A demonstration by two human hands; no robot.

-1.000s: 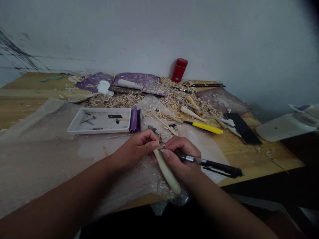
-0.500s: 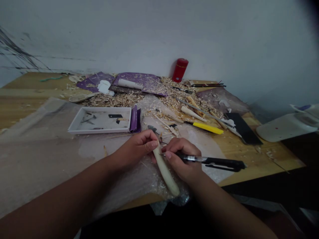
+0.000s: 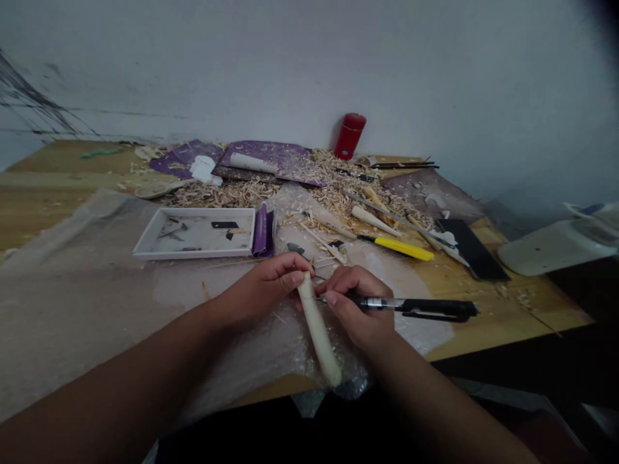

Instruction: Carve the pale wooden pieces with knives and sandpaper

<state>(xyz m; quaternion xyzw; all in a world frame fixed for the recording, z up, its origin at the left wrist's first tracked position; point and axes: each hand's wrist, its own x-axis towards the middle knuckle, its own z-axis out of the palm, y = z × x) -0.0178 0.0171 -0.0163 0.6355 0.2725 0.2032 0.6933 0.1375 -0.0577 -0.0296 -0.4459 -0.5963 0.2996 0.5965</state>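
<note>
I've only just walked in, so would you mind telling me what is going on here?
A person holds a pale stick near its far end with the left hand. The right hand grips a black pen, its tip at the stick's side, touching or nearly so. Beyond them lie curly shavings, a yellow-handled cutter and a white tray.

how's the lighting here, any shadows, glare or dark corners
Head view: dim overall, darkest below the table; head view: soft shadow on the wall, left of the red canister; head view: small glints on crumpled plastic beside the pale stick, and a blackened upper right corner.
</note>
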